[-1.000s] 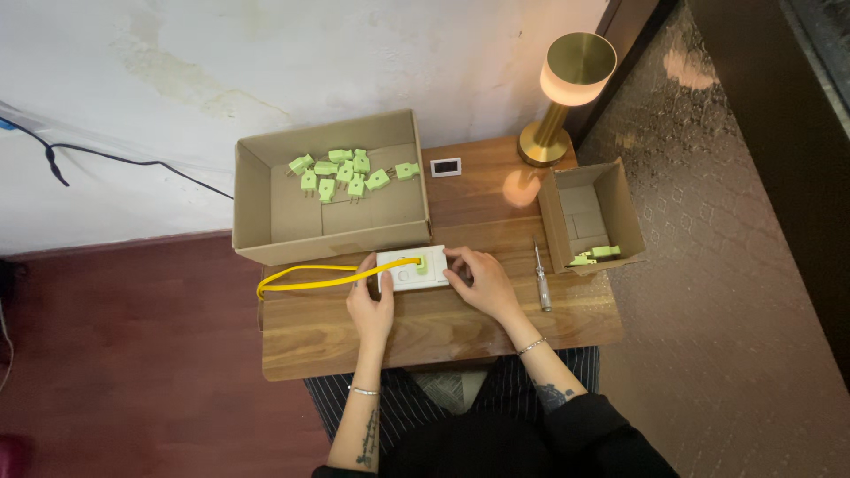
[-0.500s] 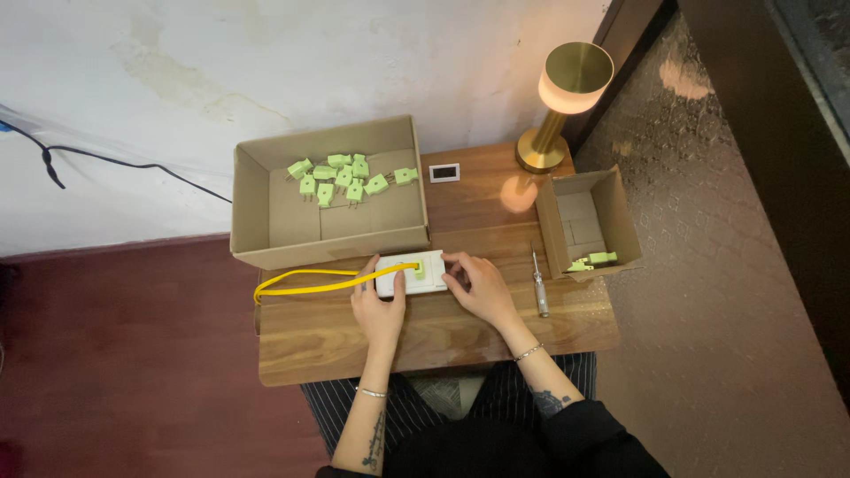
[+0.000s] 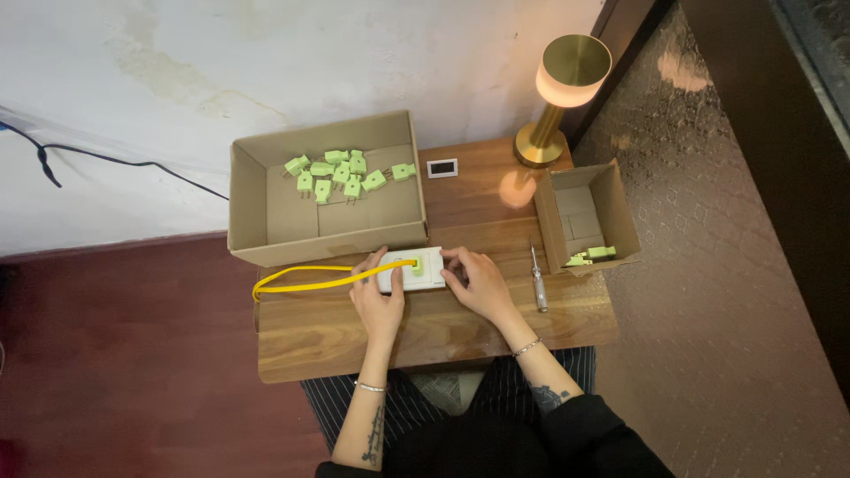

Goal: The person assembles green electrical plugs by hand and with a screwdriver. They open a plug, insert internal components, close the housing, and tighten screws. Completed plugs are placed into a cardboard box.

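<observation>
— So, where are the hands?

— Both rest on a white rectangular power strip (image 3: 413, 270) that lies on the wooden desk (image 3: 443, 327), just in front of the large open cardboard box (image 3: 257, 212). The left hand (image 3: 379, 296) comes up from below, thumb and fingers closed around the strip's left end. The right hand (image 3: 474, 281) has its fingers curled onto the strip's right end, pressing or pinching it; how firmly it clasps I cannot tell.

— And that yellow thing?

— A yellow flat cable (image 3: 305, 280) runs from the strip's left end out along the desk to its left edge, where it bends back on itself. A small light-green plug (image 3: 416, 266) sits on the strip's top face, between the two hands.

— What is in the boxes?

— The large box holds a loose cluster of light-green plastic plugs (image 3: 341, 173) toward its far wall. The small open cardboard box (image 3: 624, 221) stands at the desk's right side, with a couple of the same green pieces (image 3: 595, 255) at its near end.

— Anything else on the desk?

— A slim screwdriver with a pale handle (image 3: 537, 279) lies between the right hand and the small box, apart from both. A brass table lamp (image 3: 567, 84), lit, stands at the far right corner, and a small white rectangular device with a dark screen (image 3: 442, 167) lies beside the large box.
</observation>
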